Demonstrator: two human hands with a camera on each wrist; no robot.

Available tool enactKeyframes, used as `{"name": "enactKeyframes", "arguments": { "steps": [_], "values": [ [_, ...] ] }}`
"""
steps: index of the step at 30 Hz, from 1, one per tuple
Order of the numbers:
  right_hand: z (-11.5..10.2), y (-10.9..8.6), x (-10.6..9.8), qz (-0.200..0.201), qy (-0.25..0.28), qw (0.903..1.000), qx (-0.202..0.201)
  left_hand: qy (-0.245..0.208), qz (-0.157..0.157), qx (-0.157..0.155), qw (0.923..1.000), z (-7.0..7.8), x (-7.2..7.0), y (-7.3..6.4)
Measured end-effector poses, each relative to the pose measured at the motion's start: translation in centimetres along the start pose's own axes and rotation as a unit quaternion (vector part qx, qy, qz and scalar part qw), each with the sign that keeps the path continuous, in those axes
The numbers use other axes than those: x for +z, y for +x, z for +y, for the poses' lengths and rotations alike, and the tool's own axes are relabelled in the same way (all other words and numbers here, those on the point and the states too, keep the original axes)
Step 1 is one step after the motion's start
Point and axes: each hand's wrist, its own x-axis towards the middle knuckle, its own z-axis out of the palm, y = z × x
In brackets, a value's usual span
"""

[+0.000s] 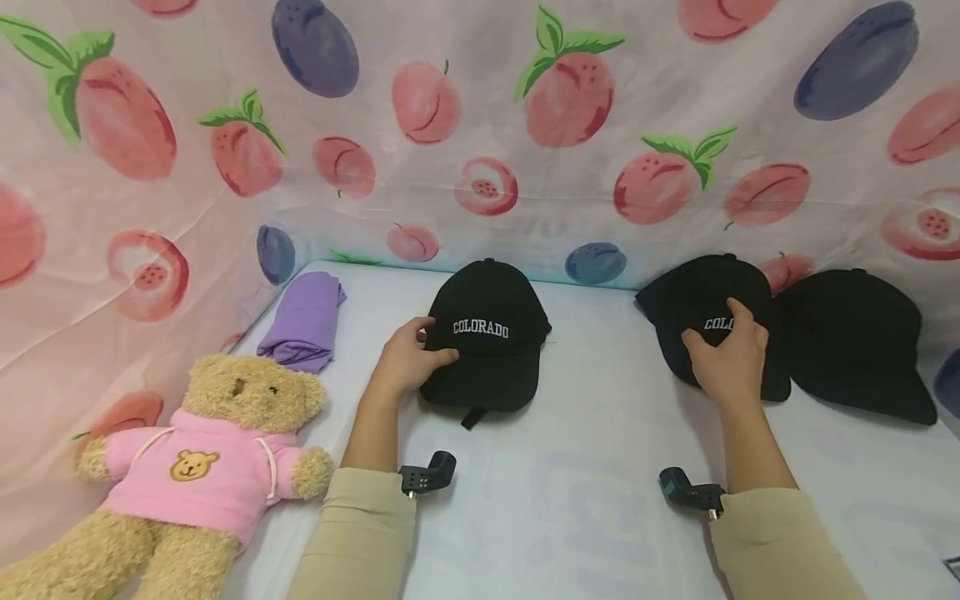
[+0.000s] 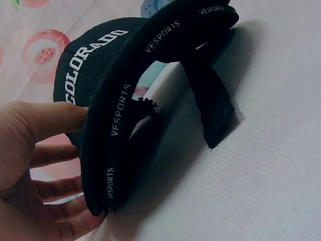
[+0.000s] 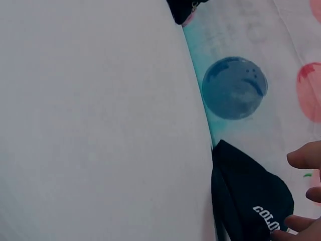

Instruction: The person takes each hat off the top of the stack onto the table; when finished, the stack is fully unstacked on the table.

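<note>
My left hand (image 1: 408,358) grips the left side of a black baseball cap (image 1: 487,379) with white COLORADO lettering. In the left wrist view the thumb lies against the cap (image 2: 95,75) and the fingers reach behind its brim edge; a strap hangs below. My right hand (image 1: 729,358) is over a second black COLORADO cap (image 1: 678,292), thumb and forefinger spread apart, covering part of the lettering. In the right wrist view those fingers (image 3: 301,223) are at this cap's front (image 3: 251,196); whether they touch it is hard to tell. A third black cap (image 1: 855,342) sits beside it at the right.
A teddy bear (image 1: 195,467) in a pink hoodie lies at the left. Behind it is a folded purple cloth (image 1: 303,321). A fruit-printed curtain (image 1: 487,100) rises along the back and left of the white surface (image 1: 555,500).
</note>
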Motion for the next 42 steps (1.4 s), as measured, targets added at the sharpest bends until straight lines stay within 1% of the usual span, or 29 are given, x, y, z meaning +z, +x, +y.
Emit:
{"name": "enactKeyframes", "arguments": {
  "steps": [11,17,21,30,34,38,42],
  "values": [
    [-1.6,-0.7,1.1,-0.002,0.014,0.9998,-0.013,0.002,-0.003,-0.007,1.0000,0.1,0.0,0.1],
    [-2.2,-1.1,1.5,-0.007,0.017,0.9997,-0.016,0.006,-0.005,-0.005,1.0000,0.3,0.0,0.0],
    [-2.5,-1.4,1.9,-0.013,0.030,0.9991,-0.026,0.007,-0.004,-0.004,1.0000,0.3,0.0,0.0],
    [-4.0,-2.1,3.6,-0.053,0.066,0.9964,-0.005,0.006,-0.005,-0.007,0.9999,0.4,-0.2,-0.2],
    [-4.9,-2.5,4.5,-0.072,0.071,0.9948,-0.012,0.007,-0.004,-0.005,1.0000,0.3,-0.2,-0.1],
    [-5.3,-2.8,5.0,-0.113,0.084,0.9895,-0.031,0.006,-0.006,-0.009,0.9999,0.4,-0.2,-0.2],
    [-5.3,-3.0,5.2,-0.165,0.105,0.9793,-0.052,0.010,-0.007,-0.009,0.9999,0.5,0.0,-0.3]
  ]
}}
